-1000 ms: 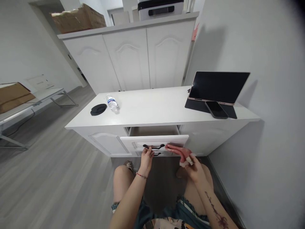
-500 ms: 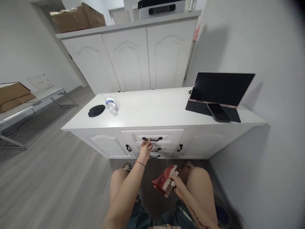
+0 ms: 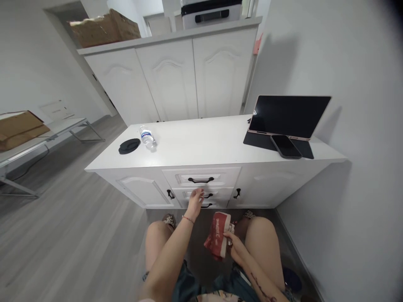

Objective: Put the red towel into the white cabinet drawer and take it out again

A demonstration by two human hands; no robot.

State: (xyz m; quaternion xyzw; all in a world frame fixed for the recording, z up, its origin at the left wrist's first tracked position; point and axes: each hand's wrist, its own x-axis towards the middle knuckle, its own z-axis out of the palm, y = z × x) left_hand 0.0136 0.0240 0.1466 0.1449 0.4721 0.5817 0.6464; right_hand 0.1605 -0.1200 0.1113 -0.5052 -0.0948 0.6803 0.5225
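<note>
Cabinet drawers (image 3: 222, 178) are closed; right hand (image 3: 236, 248) holds packet (image 3: 217, 233).

The left hand (image 3: 195, 200) covers part of the middle handle (image 3: 208, 196); whether its fingertips touch that handle cannot be told. The right hand (image 3: 232, 242) hides part of one edge of the red packet (image 3: 216, 231), whose pale print is too small to read. So is the bottle label (image 3: 146, 134). The phone (image 3: 286, 147) covers part of the dark mat (image 3: 260, 141). The view's top edge cuts off the suitcase (image 3: 209, 17); its left edge, a cardboard box (image 3: 22, 131).
</note>
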